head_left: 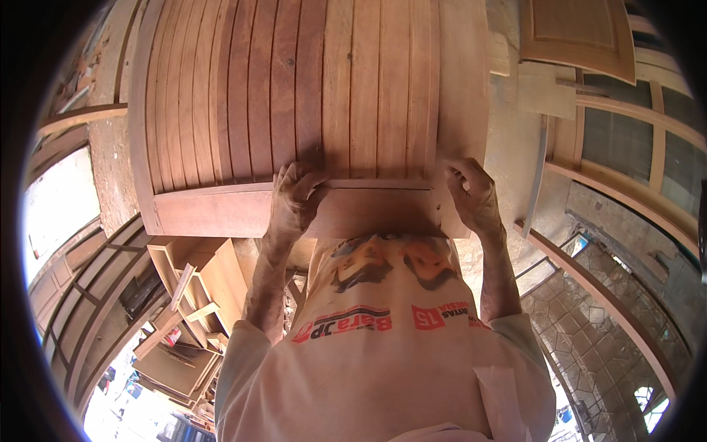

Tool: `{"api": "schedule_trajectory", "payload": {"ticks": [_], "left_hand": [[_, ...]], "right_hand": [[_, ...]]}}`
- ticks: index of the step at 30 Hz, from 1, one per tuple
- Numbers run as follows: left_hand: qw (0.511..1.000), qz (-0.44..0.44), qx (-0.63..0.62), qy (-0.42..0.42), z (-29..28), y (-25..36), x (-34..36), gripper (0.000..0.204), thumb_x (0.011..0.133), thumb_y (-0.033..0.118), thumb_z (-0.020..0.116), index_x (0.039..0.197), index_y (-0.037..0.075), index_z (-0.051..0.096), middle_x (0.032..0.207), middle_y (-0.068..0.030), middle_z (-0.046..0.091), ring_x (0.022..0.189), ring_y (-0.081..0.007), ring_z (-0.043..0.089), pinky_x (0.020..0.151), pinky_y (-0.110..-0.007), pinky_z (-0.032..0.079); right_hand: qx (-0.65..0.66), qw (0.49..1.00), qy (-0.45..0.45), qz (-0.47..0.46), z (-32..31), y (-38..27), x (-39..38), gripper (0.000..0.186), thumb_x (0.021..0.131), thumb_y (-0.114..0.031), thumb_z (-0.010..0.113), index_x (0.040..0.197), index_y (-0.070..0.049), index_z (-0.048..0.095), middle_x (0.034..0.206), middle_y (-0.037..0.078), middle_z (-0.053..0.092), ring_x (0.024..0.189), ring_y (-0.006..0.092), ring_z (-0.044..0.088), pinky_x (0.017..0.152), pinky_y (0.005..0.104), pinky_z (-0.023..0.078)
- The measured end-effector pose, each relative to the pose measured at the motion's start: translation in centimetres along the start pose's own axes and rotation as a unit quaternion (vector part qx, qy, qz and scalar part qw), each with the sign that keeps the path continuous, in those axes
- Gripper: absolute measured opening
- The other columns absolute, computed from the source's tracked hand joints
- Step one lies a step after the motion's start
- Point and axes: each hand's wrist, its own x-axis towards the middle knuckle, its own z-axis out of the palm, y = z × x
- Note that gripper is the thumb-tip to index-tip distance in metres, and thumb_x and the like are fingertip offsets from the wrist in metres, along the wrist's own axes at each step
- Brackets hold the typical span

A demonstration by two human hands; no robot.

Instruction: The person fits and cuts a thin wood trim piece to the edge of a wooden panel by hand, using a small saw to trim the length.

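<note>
I see the left hand (297,190) with fingers curled at the bottom rail (213,211) of a reddish-brown, vertically planked wooden door (361,88). The right hand (475,193) is half closed over the door's right side. I cannot tell whether either grips anything. The door extends ahead of the pale printed shirt (383,368), which blocks my lower view. Outward: a light-wood open-fronted box (228,272), lower left; a brown panelled board (578,29), upper right; grey patterned paving (596,353), lower right.

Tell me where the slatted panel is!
The slatted panel is at top centre of the head view, just beyond the shirt, with the left hand and right hand over its near end.
</note>
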Motion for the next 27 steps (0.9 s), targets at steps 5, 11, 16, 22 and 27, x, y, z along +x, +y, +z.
{"api": "schedule_trajectory", "payload": {"ticks": [5,11,16,22,27], "left_hand": [[1.000,0.017,-0.008,-0.007,0.1,-0.1,-0.2,0.036,0.075,0.003,0.088,0.109,0.011,0.078,0.106,-0.0072,0.067,0.104,-0.0302,0.061,0.091,-0.043,0.049],[0.999,0.030,-0.025,-0.020,-0.3,-0.5,0.0,0.034,0.076,0.003,0.087,0.108,0.012,0.079,0.102,-0.0060,0.067,0.100,-0.0286,0.061,0.088,-0.041,0.049],[0.999,0.021,-0.034,-0.026,-0.1,-0.7,0.2,0.031,0.076,0.004,0.088,0.104,0.011,0.078,0.101,-0.0064,0.067,0.099,-0.0282,0.061,0.087,-0.042,0.050],[0.998,-0.006,-0.046,-0.041,-0.5,-0.5,0.5,0.029,0.080,0.006,0.089,0.104,0.007,0.075,0.102,-0.0087,0.067,0.095,-0.0296,0.064,0.084,-0.042,0.053],[0.995,-0.083,-0.047,-0.023,0.4,0.0,0.3,0.029,0.080,0.013,0.091,0.099,0.007,0.070,0.102,-0.0097,0.065,0.098,-0.0322,0.061,0.087,-0.044,0.050]], "right_hand": [[0.028,0.999,0.007,0.036,0.9,-0.4,-1.5,0.018,0.101,-0.008,0.069,0.118,-0.002,0.070,0.106,0.016,0.071,0.092,0.0267,0.074,0.080,0.0380,0.061],[0.062,0.996,-0.047,0.032,0.6,-0.5,-3.1,0.019,0.096,-0.009,0.075,0.113,-0.002,0.070,0.105,0.014,0.071,0.095,0.0254,0.073,0.084,0.0389,0.060],[-0.005,0.999,-0.028,0.016,1.4,-0.2,-3.3,0.021,0.091,-0.010,0.079,0.109,-0.005,0.071,0.103,0.012,0.072,0.091,0.0301,0.072,0.083,0.0414,0.057],[-0.052,0.998,-0.008,-0.035,1.9,0.2,-3.0,0.019,0.089,-0.011,0.080,0.106,-0.007,0.073,0.099,0.011,0.074,0.085,0.0304,0.072,0.077,0.0419,0.054],[-0.004,0.999,-0.001,0.044,2.5,0.4,-2.8,0.017,0.090,-0.013,0.081,0.103,-0.006,0.072,0.094,0.013,0.074,0.081,0.0321,0.072,0.073,0.0443,0.055]]}}
